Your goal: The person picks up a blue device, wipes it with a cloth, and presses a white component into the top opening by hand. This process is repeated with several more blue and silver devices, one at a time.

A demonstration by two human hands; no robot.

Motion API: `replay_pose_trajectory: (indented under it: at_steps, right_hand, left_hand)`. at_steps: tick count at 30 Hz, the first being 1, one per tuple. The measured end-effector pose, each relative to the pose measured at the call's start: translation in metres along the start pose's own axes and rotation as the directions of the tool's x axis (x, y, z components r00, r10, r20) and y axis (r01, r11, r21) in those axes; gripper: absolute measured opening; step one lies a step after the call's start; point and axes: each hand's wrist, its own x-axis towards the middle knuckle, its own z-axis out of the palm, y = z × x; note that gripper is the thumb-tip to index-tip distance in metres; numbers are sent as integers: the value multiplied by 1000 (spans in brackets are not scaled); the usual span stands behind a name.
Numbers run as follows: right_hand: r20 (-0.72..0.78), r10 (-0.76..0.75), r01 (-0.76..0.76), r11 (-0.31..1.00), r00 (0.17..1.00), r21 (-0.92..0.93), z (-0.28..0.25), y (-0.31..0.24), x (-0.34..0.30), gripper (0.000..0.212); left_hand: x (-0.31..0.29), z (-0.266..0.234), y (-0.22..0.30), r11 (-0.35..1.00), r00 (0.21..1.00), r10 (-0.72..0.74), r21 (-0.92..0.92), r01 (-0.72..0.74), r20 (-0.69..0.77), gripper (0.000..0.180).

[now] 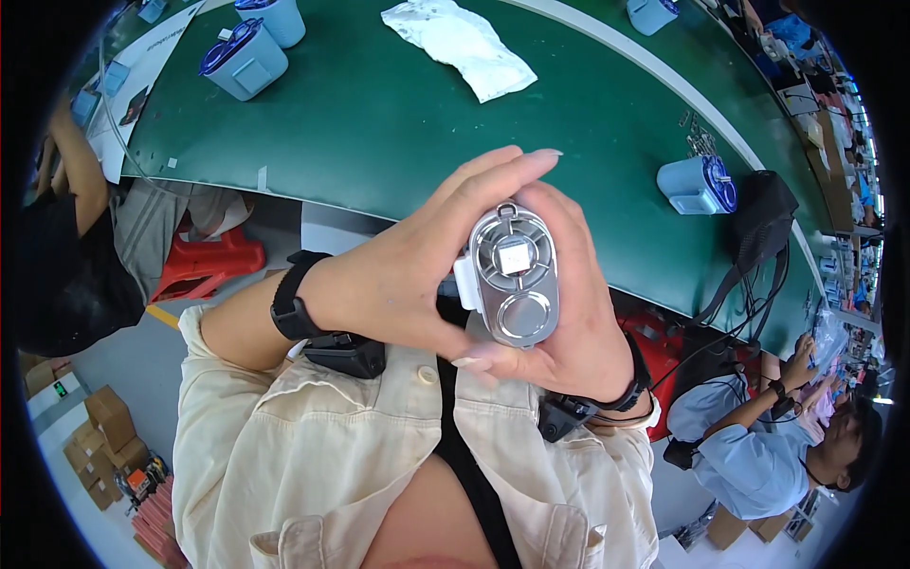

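Both my hands are curved around a small oval container with a shiny silver top (520, 316), held in front of my chest near the table edge. Its top has a round spoked part with a small white square on it, a wire loop at the far end and a round cap at the near end. A white piece sticks out from its left side. My left hand (398, 256) closes around the left side, fingers reaching over the far end. My right hand (588, 313) presses along the right side. The container's lower body is hidden.
Light blue containers with dark blue lids stand on the green table (332, 123), one pair at the far left (248, 71). Another container (692, 185) lies at the right beside small metal parts (700, 142) and a black bag (763, 218). A white plastic bag (464, 47) lies far. People sit both sides.
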Motion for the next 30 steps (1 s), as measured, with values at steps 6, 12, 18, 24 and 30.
replay_pose_trajectory:
  at_steps: [6,12,18,24,30]
  right_hand:
    - [-6,72,-69,974,997,216,2,-4,-4,81]
    - [-31,313,-232,765,949,601,6,-7,-5,45]
    - [89,384,-322,601,919,731,5,1,-11,40]
    - [154,480,-400,469,864,787,12,6,-16,40]
    - [250,516,-430,265,819,863,8,3,-14,43]
  left_hand:
    - [-4,2,-1,999,999,29,42,-28,-37,112]
    - [-7,5,5,991,996,76,109,-71,-39,98]
    - [-13,2,1,961,995,58,266,-78,83,103]
    - [-15,2,-4,990,986,-93,118,77,140,105]
    - [-13,-6,2,988,980,-142,78,132,142,109]
